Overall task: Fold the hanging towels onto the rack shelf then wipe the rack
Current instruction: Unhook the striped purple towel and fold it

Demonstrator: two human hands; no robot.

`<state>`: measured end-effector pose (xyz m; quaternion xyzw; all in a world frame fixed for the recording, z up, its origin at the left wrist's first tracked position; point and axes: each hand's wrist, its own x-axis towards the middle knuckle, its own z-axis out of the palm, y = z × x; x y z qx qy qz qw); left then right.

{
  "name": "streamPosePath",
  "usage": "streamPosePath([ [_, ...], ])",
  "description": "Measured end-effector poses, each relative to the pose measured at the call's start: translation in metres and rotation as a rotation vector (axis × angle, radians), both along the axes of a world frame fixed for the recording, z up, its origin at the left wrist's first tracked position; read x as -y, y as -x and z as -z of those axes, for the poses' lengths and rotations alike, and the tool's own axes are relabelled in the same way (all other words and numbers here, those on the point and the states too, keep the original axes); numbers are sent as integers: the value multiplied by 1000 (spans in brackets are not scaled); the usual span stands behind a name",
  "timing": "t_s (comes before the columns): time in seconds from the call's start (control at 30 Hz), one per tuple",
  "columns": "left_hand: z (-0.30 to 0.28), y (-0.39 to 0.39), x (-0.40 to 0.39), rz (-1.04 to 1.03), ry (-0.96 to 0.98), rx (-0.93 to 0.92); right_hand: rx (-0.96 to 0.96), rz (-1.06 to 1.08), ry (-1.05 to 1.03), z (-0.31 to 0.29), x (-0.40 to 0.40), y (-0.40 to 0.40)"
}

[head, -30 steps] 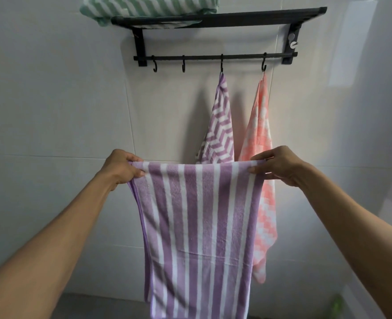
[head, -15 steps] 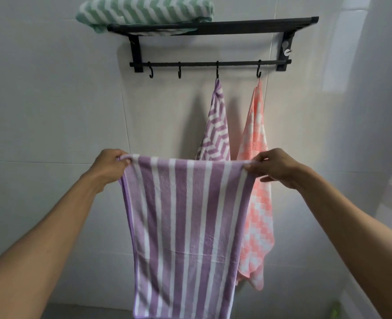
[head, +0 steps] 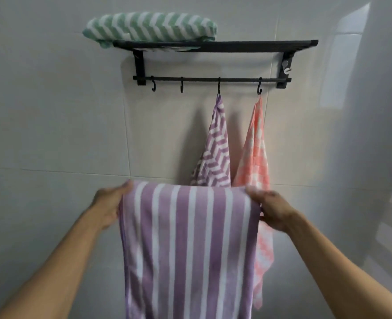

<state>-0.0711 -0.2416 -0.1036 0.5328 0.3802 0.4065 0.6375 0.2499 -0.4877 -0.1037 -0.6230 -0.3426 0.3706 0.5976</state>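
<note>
I hold a purple and white striped towel [head: 188, 245] spread out in front of me, hanging straight down. My left hand [head: 108, 207] grips its top left corner and my right hand [head: 272, 210] grips its top right corner. Above, a black wall rack [head: 248, 45] carries a folded green and white towel [head: 151, 26] on the left end of its shelf. From hooks on the rail below hang a purple zigzag towel [head: 215, 148] and, right of it, a pink checked towel [head: 256, 153]. Both hanging towels are partly hidden behind the striped one.
Two bare hooks [head: 153, 85] sit on the left part of the rail. The rack is fixed to a white tiled wall [head: 52, 123]. A second glossy wall [head: 379, 111] meets it at the right.
The view has tilted up, so the rack sits lower in the frame. My hands still hold the striped towel's top corners, which now fold slightly over toward me.
</note>
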Motion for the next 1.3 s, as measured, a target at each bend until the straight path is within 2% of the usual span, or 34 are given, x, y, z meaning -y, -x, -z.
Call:
streamPosePath([
  [0.07, -20, 3, 11, 184, -90, -23, -126, -31, -82, -17, -2, -4],
  [0.17, 22, 16, 31, 315, -64, -215, -136, -139, 65, 9, 21, 2],
  [0.23, 43, 16, 41, 272, 4, -218, -143, -173, 109, 30, 30, 4],
  [0.33, 35, 9, 32, 146, 91, 40, -194, -66, -30, 27, 24, 0],
  [0.4, 19, 9, 29, 224, 98, 147, -273, -69, -66, 18, 22, 1],
  [0.47, 19, 13, 32, 245, 71, 10, -203, -167, -3, 23, 25, 6],
  [0.53, 24, 16, 31, 149, 75, -71, -143, -210, 33, 28, 25, 7],
  [0.67, 6, 13, 23, 81, 90, 67, -157, -135, -8, 21, 17, 7],
  [0.73, 0, 14, 21, 87, 36, -41, -37, -163, 78, 18, 15, 10],
  [0.8, 1, 16, 16, -8, 37, -66, -3, -87, 66, 18, 11, 10],
  [0.9, -5, 14, 8, -135, 60, 97, -37, 0, 16, 8, 6, 11],
  [1.0, -11, 16, 7, -158, 33, 129, 51, -52, 70, -4, 3, 14],
  [1.1, -20, 20, 5, -152, 21, 180, 10, 69, -40, -15, -6, 14],
  [1.13, -23, 21, 5, -108, -8, 164, 7, 98, -57, -20, -9, 14],
  [1.2, -23, 23, 8, -32, -78, 15, 33, 144, -58, -30, -13, 16],
  [1.23, -20, 22, 7, -43, -93, -37, 44, 186, -75, -33, -15, 17],
  [1.3, -18, 19, 6, -129, -62, -6, 29, 237, -134, -36, -16, 16],
])
